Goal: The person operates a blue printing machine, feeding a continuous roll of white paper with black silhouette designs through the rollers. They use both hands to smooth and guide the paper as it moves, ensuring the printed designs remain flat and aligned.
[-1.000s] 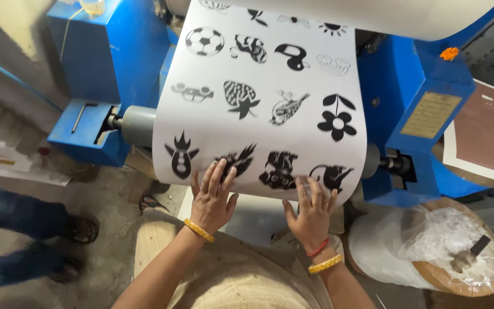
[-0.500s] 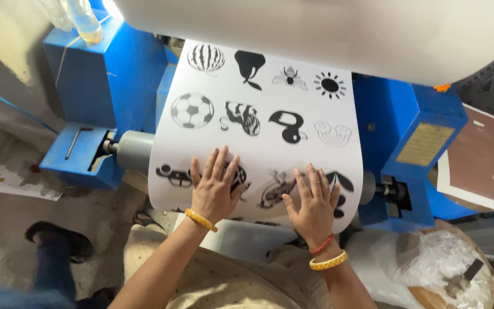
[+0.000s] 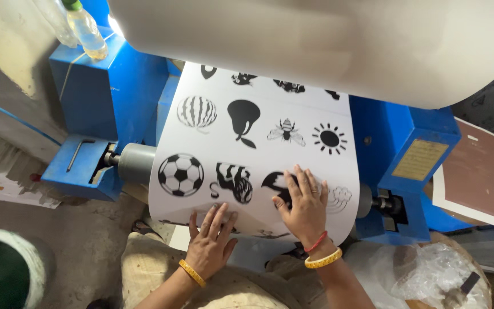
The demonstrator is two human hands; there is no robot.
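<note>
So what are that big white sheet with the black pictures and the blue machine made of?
The white sheet looks like matte paper or thin film: it bends smoothly over the grey roller and carries flat black prints. Which of the two, I can't tell. The blue machine looks like painted metal, with hard edges and a slight sheen. Both hands, left and right, press flat on the sheet.

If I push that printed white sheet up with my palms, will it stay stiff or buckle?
Probably floppy: the printed sheet curves over the grey roller and drapes down rather than holding flat. It likely slides easily, since its surface looks smooth under the left hand and right hand. Pushing unevenly may wrinkle it, being thin.
</note>
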